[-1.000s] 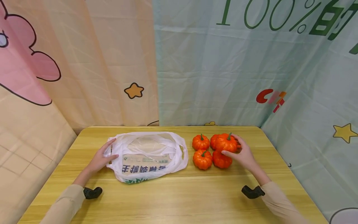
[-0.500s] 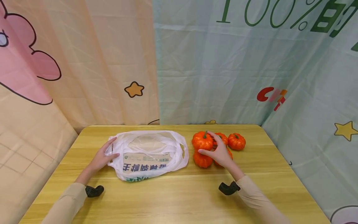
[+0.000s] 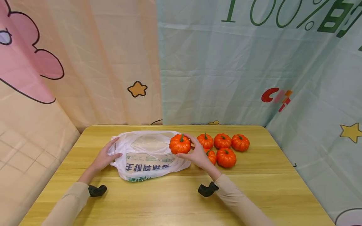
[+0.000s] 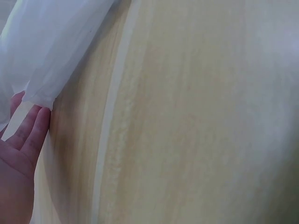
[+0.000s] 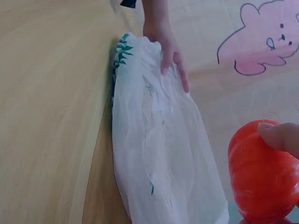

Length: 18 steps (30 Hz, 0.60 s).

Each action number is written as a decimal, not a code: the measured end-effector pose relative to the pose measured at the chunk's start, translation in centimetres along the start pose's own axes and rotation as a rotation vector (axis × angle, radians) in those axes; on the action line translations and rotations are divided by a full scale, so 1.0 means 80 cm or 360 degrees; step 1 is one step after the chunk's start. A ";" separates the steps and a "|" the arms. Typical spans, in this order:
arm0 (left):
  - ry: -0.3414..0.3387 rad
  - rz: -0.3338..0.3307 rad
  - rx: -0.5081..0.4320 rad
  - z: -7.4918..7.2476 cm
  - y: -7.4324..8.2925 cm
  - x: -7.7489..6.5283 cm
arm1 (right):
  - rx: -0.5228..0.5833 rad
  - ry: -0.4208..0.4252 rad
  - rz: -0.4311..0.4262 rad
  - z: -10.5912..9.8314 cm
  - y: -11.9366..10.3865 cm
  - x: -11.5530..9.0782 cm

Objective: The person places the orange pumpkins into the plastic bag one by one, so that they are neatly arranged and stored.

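In the head view my right hand [image 3: 196, 154] grips a small orange pumpkin [image 3: 178, 145] with a green stem, over the right end of a white plastic bag [image 3: 158, 175]. The right wrist view shows my thumb pressed on the pumpkin's [image 5: 264, 175] side. At the bag's left end my left hand [image 3: 105, 158] rests with thumb and fingers spread, its fingers [image 4: 35, 128] straight against the plastic in the left wrist view. The bag lies on its side, with dark printed characters and a loose, partly gaping top. Several more orange pumpkins [image 3: 226, 158] sit right of it.
The wooden table [image 3: 158, 204] runs back to a hanging printed cloth [image 3: 215, 78]. A second cloth wall [image 3: 319, 135] stands at the right. Black devices [image 3: 208, 189] are strapped to both wrists. The pumpkins stand close together in two rows.
My right hand has carried the pumpkin leftward from above the pumpkin group to over the bag's right end. My left hand has stayed on the bag's left end.
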<state>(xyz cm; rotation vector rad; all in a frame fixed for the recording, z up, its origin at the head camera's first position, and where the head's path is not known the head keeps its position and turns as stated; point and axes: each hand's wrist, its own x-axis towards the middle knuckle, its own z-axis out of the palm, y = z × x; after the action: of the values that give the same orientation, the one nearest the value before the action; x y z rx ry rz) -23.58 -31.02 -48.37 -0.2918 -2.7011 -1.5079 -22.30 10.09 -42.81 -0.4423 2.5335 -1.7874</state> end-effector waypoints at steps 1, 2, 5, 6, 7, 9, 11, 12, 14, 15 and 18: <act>-0.0001 -0.0002 0.0004 0.000 0.000 0.000 | 0.0013 -0.0022 -0.0010 0.007 -0.001 0.002; 0.0001 -0.0002 0.0009 0.001 -0.001 0.001 | 0.0025 -0.0048 -0.0032 0.014 -0.002 0.004; 0.0003 0.0000 0.0013 0.002 -0.001 0.002 | 0.0026 -0.0097 -0.0120 0.032 -0.003 0.011; 0.0008 -0.0002 0.0014 0.002 -0.001 0.002 | 0.0014 -0.0105 -0.0144 0.038 -0.004 0.014; 0.0006 -0.0003 0.0018 0.002 -0.002 0.002 | 0.0011 -0.0117 -0.0162 0.043 -0.004 0.017; 0.0002 -0.0007 0.0019 0.002 -0.002 0.002 | 0.0007 -0.0144 -0.0192 0.053 -0.008 0.022; 0.0005 -0.0018 0.0020 0.001 -0.002 0.002 | -0.0004 -0.0163 -0.0191 0.063 -0.011 0.027; 0.0005 -0.0023 0.0018 0.001 -0.002 0.001 | -0.0001 -0.0174 -0.0193 0.067 -0.013 0.030; 0.0004 -0.0030 0.0011 0.001 0.000 0.001 | 0.0011 -0.0189 -0.0201 0.077 -0.016 0.036; 0.0006 -0.0029 0.0008 0.000 0.001 0.001 | 0.0002 -0.0192 -0.0200 0.081 -0.017 0.038; 0.0001 -0.0033 0.0007 0.001 0.002 0.001 | -0.0011 -0.0194 -0.0181 0.094 -0.020 0.046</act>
<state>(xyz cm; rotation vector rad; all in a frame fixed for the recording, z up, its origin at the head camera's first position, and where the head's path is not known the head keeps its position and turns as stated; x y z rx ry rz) -23.62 -30.83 -48.24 -0.2643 -2.7153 -1.5064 -24.25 1.79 -43.41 -0.6865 2.4794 -1.7289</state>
